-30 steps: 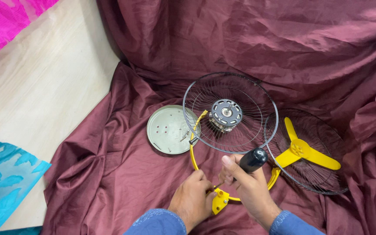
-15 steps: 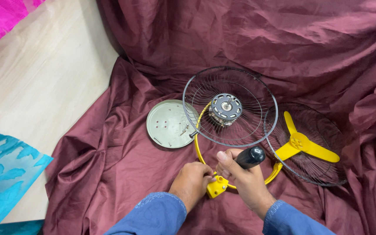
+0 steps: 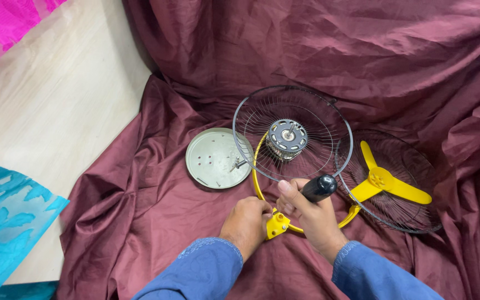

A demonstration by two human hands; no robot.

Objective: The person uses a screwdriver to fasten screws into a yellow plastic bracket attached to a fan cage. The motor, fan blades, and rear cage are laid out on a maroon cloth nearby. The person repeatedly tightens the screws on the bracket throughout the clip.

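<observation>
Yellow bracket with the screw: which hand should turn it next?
Probably the right hand: it already grips the black-handled screwdriver pointing down at the yellow bracket. The left hand rests on the bracket, seemingly steadying it.

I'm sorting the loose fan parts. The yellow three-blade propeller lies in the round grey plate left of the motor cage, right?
Not quite. The head view shows the yellow three-blade propeller lying in the dark wire guard on the right of the motor cage. The round grey plate holds only small screws.

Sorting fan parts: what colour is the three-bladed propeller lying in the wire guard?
Yellow three-bladed propeller, clearest in the head view.
</observation>
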